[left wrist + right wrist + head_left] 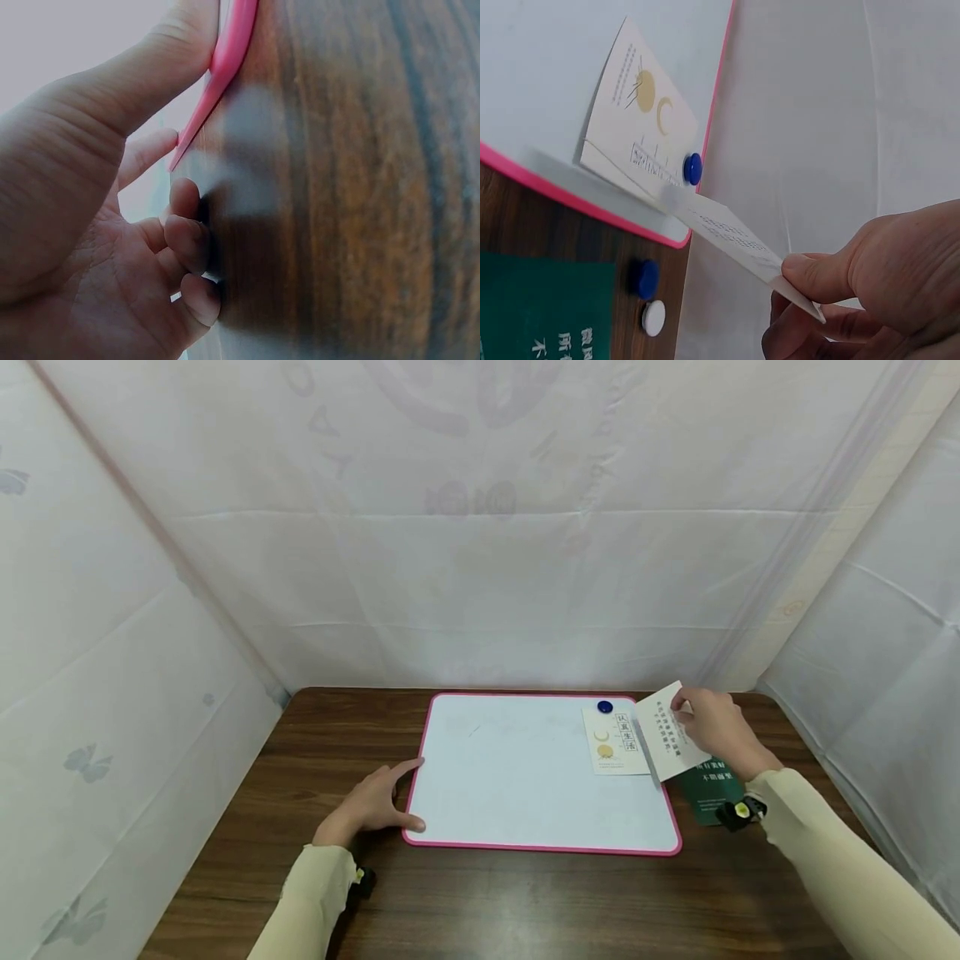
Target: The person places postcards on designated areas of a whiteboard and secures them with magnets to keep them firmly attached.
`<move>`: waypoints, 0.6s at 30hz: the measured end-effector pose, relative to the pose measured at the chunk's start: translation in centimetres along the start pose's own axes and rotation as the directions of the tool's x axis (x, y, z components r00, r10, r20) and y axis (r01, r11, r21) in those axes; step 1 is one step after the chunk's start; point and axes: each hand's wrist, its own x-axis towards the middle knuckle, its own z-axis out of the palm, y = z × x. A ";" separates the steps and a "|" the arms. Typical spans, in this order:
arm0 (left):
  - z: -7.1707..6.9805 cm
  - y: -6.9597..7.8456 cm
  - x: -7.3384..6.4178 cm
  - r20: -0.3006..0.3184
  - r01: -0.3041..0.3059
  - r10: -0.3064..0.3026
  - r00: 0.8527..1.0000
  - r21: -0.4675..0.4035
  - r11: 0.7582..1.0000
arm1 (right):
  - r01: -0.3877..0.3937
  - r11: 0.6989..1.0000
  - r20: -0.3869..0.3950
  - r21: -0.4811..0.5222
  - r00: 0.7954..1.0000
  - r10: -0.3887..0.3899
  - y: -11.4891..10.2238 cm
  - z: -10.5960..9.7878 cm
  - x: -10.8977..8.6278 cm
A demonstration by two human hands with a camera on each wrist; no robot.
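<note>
My right hand [716, 727] pinches the outer edge of a white card flap [666, 735] printed with dark characters. The flap slants up over the whiteboard's right edge. Beside it, a white card panel [611, 747] with a yellow moon and sun lies on the whiteboard [517, 777]; whether the two are one folded card I cannot tell. A blue magnet [694, 169] sits at the panel's top edge. My left hand [371, 802] touches the whiteboard's left side, thumb and index finger spread along the pink rim [225, 67], its other fingers loosely bent.
A green card [711, 793] with white characters lies on the brown table [480, 902], right of the whiteboard. Near it in the right wrist view are another blue magnet [643, 279] and a white magnet [654, 318]. A pale curtain [480, 568] hangs behind the table.
</note>
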 end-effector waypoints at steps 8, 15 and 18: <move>0.0 0.1 0.0 0.002 0.001 -0.001 1.000 -0.003 1.000 | 0.038 0.999 -0.007 -0.006 0.999 -0.038 -1.2 0.4 0.6; 0.0 -0.1 0.0 0.001 -0.009 0.009 1.000 -0.013 1.000 | 0.043 0.999 0.005 0.028 0.999 -0.043 -2.2 0.8 1.0; 0.0 -0.1 -0.1 0.001 -0.019 0.019 1.000 -0.017 1.000 | 0.053 0.998 -0.003 0.030 0.999 -0.053 -2.5 1.0 1.3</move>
